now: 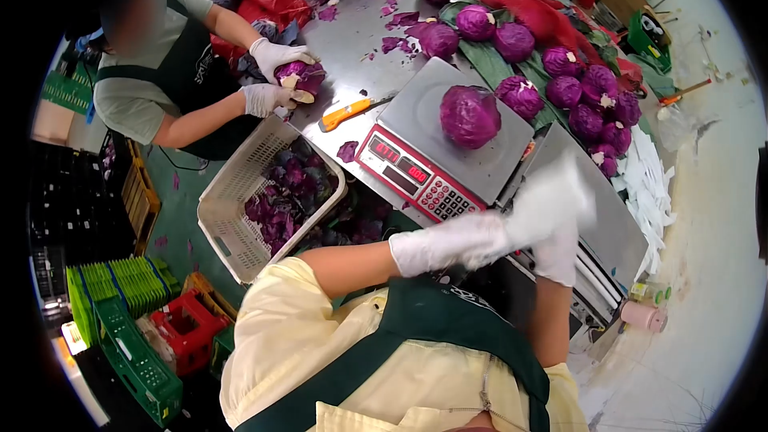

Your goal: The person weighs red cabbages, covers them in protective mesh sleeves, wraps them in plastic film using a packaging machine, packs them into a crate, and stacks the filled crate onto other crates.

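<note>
Both my hands wear white gloves and meet in front of a red and silver weighing scale (420, 192). My left hand (456, 242) reaches across from the left, its fingers blurred and partly merged with a white smear. My right hand (556, 248) comes up from below; motion smears its fingers, so whether they hold anything cannot be made out. A red cabbage (470, 117) rests on the scale's metal plate, apart from both hands. Red digits glow on the scale's display. Right of the scale lies a flat grey metal surface (604, 232).
A co-worker (168, 64) at the left trims a red cabbage (301, 78) over a crate (228, 228) of purple leaves. An orange utility knife (346, 115) lies beside the scale. Several red cabbages (564, 92) and white strips (650, 200) lie at the right. A pinkish roll (643, 317) is near my right arm.
</note>
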{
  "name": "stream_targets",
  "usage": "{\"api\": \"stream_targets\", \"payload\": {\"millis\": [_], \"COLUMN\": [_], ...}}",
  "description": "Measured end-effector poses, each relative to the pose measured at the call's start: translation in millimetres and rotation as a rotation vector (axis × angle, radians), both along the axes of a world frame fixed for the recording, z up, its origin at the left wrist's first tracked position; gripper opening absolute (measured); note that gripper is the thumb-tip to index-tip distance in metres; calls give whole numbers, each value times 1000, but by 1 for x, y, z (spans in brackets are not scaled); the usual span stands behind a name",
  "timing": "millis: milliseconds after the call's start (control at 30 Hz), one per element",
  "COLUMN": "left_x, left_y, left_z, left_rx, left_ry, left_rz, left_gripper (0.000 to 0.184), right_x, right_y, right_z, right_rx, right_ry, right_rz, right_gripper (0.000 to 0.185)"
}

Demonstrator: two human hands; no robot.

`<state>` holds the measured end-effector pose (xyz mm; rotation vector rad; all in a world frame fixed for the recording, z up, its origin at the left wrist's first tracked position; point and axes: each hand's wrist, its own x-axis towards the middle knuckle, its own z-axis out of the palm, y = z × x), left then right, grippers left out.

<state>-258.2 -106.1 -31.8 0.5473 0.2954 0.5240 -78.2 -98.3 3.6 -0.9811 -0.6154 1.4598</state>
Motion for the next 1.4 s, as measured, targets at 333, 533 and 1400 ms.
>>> {"api": "stream_targets", "payload": {"millis": [333, 533, 1400], "left_x": [-70, -78, 85], "left_y": [141, 196, -57], "left_z": [-29, -78, 24], "left_rx": [514, 882, -293], "left_ry": [1069, 1841, -377], "left_rz": [1323, 509, 322], "left_gripper": [29, 30, 32], "right_x": [-21, -36, 89], "right_y": [120, 216, -144], "right_z": [-15, -100, 13], "right_rx": [297, 30, -377], "right_ry": [-1521, -892, 249], "right_rz": [296, 283, 42], "right_gripper": [35, 37, 33]}}
